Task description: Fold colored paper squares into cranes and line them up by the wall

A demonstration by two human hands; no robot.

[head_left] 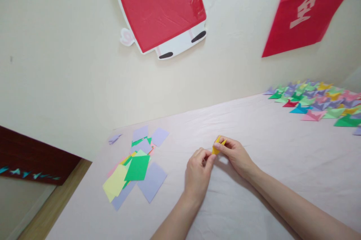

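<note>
A small yellow folded-paper piece [216,150] with two narrow upward points is held between my hands, just above the pale sheet [237,206]. My left hand [197,166] pinches its lower end with thumb and fingers. From the other side, my right hand [234,153] grips it near the points, the thumb lying across the paper. The fingers hide part of the folds. To the left of my hands lies a loose pile of square papers, with a green square [137,168], a light yellow square [114,183] and a lilac square [152,182] on show.
Several rows of folded paper cranes [313,115] in mixed colours stand at the far right. A small lilac folded piece [114,139] lies at the back left. Behind the covered surface rises a wall [70,63] with a red cartoon board [160,3] and a red hanging [307,11].
</note>
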